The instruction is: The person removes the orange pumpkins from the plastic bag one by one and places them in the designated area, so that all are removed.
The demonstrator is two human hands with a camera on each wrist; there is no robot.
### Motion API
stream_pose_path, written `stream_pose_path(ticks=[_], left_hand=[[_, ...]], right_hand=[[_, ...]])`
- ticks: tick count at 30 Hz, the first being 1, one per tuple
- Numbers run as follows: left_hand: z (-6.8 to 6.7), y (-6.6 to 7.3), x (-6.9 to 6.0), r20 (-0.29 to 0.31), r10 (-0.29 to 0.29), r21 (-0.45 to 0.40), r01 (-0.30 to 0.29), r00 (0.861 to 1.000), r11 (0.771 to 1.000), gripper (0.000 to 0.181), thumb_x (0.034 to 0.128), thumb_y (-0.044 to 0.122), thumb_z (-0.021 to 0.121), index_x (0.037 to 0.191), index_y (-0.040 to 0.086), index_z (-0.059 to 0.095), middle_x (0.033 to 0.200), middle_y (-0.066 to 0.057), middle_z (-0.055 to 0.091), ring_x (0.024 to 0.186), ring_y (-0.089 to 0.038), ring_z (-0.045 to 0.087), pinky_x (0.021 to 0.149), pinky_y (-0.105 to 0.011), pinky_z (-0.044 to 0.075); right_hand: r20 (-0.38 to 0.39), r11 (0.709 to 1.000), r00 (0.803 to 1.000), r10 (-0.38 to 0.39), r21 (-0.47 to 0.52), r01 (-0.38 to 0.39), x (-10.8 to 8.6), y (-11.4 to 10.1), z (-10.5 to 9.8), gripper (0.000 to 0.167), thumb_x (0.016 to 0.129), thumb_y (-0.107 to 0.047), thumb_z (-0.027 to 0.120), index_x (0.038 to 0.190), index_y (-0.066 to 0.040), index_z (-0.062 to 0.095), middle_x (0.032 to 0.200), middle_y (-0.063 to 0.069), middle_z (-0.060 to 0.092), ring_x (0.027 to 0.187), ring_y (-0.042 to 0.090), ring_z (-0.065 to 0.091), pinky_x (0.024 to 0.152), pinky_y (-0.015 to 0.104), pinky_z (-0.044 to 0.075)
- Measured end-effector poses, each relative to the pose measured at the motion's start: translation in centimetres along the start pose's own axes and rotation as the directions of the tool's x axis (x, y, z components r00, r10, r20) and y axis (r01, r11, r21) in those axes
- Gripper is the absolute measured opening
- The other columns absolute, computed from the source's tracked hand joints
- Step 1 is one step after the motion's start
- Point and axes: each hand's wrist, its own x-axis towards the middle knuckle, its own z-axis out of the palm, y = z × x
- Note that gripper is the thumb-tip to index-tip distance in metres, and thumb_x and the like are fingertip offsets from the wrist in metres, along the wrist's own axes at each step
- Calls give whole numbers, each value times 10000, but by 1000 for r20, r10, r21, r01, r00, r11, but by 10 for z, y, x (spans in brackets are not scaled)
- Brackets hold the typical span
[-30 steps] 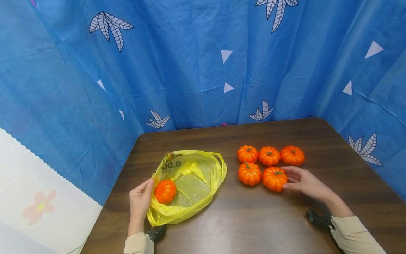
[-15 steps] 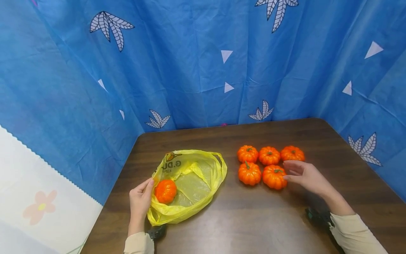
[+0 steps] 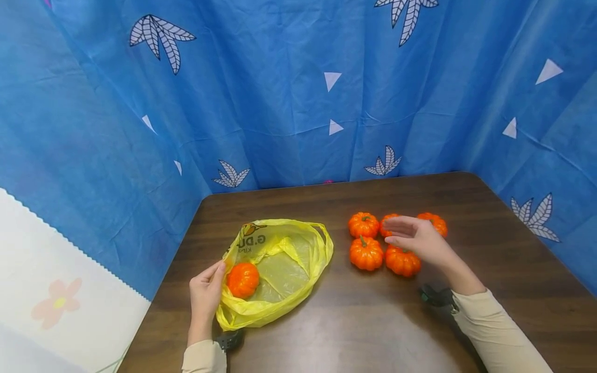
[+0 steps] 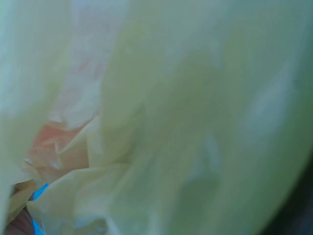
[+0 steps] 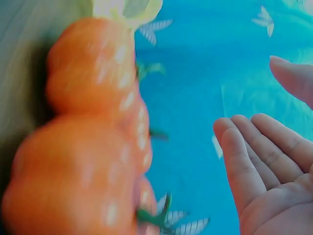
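Observation:
At the left of the table, my left hand (image 3: 205, 292) pinches the rim of a yellow plastic bag (image 3: 291, 280) whose mouth is spread wide. Inside, against its left wall, lies one small orange pumpkin (image 3: 243, 280). Pale bag plastic (image 4: 161, 107) fills the left wrist view. My right hand (image 3: 422, 241) hovers above a cluster of pumpkins, fingers extended, thumb apart, holding nothing. It partly covers the back middle pumpkin (image 3: 386, 226), the back right one (image 3: 437, 223) and the front right one (image 3: 402, 262). Large in the right wrist view, a pumpkin (image 5: 73, 181) stands beside the fingers.
Two more pumpkins, a back left one (image 3: 363, 225) and a front left one (image 3: 366, 255), stand between the bag and my right hand. Blue patterned curtains (image 3: 289, 103) hang around the dark wooden table (image 3: 336, 331). White flowered cloth (image 3: 60, 305) hangs at the left.
My right hand has left the front right pumpkin, risen and moved leftward and back over the cluster. The left hand and the bag have stayed in place.

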Motion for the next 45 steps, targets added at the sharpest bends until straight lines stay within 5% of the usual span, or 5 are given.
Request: stream_pose_path(ticks=[5, 12, 29, 45], left_hand=[[0, 0, 0, 4, 1, -11, -1, 1000, 1000, 235, 947, 91, 686, 1130, -50, 731, 1146, -247, 691, 854, 186, 605, 752, -39, 510], [0, 3, 1, 9, 14, 6, -14, 1000, 1000, 238, 946, 97, 689, 1132, -45, 732, 1144, -241, 700, 848, 201, 589, 758, -26, 497], [2, 8, 1, 11, 16, -20, -16, 1000, 1000, 231, 944, 87, 689, 1121, -54, 734, 1133, -249, 701, 847, 190, 599, 753, -33, 505], [-2, 5, 0, 4, -5, -15, 5, 1000, 1000, 231, 947, 75, 682, 1130, -59, 728, 1144, -247, 696, 850, 197, 593, 762, -28, 499]], right_hand=[[55, 997, 997, -49, 62, 45, 16, -16, 23, 547, 898, -172, 760, 1351, 62, 560, 1345, 280, 606, 1241, 467, 577, 899, 292, 592], [145, 986, 982, -125, 130, 107, 35, -36, 57, 542, 888, -145, 765, 1363, 19, 563, 1353, 206, 625, 1262, 394, 591, 971, 320, 562], [283, 946, 933, -220, 294, 134, 60, -55, 132, 562, 892, -89, 747, 1392, 48, 527, 1391, 218, 595, 1307, 404, 548, 1090, 516, 462], [409, 941, 876, -256, 312, 130, 80, -67, 187, 581, 895, -27, 717, 1406, 104, 474, 1416, 266, 549, 1321, 410, 530, 1122, 464, 447]])
